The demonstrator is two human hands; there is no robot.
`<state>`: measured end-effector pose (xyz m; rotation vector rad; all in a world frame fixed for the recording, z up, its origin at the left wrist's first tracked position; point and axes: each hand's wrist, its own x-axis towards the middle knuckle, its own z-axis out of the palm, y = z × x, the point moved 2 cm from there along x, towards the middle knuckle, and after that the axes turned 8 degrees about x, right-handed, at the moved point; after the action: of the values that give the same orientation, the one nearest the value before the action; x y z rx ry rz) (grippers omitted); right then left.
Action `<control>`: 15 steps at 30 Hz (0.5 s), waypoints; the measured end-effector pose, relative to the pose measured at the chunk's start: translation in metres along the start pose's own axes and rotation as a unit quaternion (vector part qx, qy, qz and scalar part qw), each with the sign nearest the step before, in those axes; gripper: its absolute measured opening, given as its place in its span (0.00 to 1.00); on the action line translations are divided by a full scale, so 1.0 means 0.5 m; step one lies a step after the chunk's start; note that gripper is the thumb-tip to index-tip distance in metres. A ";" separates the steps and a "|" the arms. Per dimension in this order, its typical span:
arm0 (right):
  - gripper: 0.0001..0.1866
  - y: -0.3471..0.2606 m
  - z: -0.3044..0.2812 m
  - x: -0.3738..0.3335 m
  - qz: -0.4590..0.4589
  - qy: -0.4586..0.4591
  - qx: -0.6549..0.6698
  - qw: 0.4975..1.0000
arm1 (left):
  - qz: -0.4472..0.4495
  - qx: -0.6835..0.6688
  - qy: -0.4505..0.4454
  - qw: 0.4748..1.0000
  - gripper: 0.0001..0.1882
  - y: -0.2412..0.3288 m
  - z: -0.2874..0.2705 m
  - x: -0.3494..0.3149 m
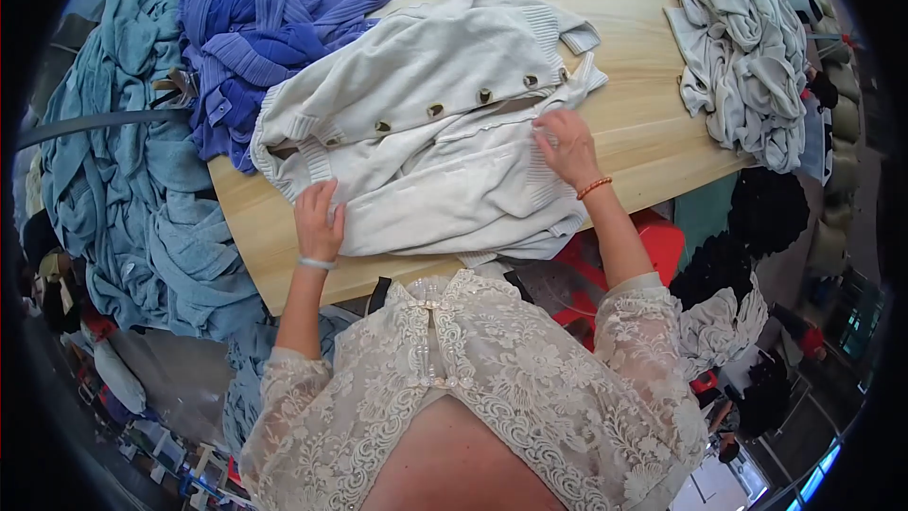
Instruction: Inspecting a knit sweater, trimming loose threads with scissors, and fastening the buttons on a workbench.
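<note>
A cream knit cardigan [407, 147] with dark buttons and ribbed edges lies spread on the wooden table before me. Its button band runs slantwise across the middle, and the front below it is creased. My left hand [320, 220] rests at the cardigan's near left, beside a ribbed cuff [307, 161], thumb apart from the fingers. On the right, my right hand [567, 149] touches the garment near its ribbed hem, fingers bent and a gap showing between thumb and forefinger. Neither hand visibly grips the cloth.
Purple knitwear [274, 14] is heaped at the table's far left. Blue-green garments [142, 170] hang in a big pile left of the table [643, 132]. More cream garments [747, 47] lie at the far right. A red stool-like object [657, 241] stands under the near right edge.
</note>
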<state>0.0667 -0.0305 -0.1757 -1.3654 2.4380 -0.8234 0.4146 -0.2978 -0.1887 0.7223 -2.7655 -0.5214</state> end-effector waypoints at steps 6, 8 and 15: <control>0.14 0.012 0.049 -0.080 0.076 -0.058 0.013 0.995 | -0.117 0.015 -0.070 0.991 0.20 -0.009 -0.006 -0.093; 0.10 0.001 0.030 -0.077 0.040 -0.080 0.031 0.996 | -0.137 -0.026 -0.067 0.988 0.18 -0.049 0.007 -0.113; 0.11 0.086 -0.180 -0.077 0.169 -0.107 0.277 0.940 | -0.265 -0.381 -0.042 0.885 0.08 -0.044 -0.023 -0.035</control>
<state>0.0163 0.0520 -0.1298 -0.7563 1.9735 -1.0904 0.4426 -0.3099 -0.1891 1.2237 -2.0777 -1.6436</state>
